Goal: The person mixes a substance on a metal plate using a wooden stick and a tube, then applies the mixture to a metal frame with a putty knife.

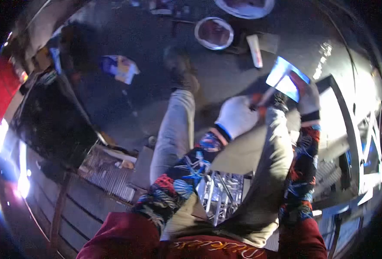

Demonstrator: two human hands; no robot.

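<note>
**Bright flat sheet (288, 87) in our right hand (309, 97)**

We hold the bright flat sheet right of centre in the upper half of the frame, the gloved right hand closed on its right edge. Our left hand (237, 115), also gloved, is just beside it, near the centre; its fingers are curled in, and blur keeps us from telling what, if anything, they grip. Patterned sleeves (182, 175) cover both our forearms, and our trouser legs (173, 129) stretch up the middle of the frame. Above the sheet, toward the top, we see a white tube (254, 51) and, left of it, a pale-rimmed round container (214, 48). A crumpled packet (122, 69) lies at upper left, above and right of a big black object (48, 125). A white lattice frame (369, 157) stands at the right edge.
</note>
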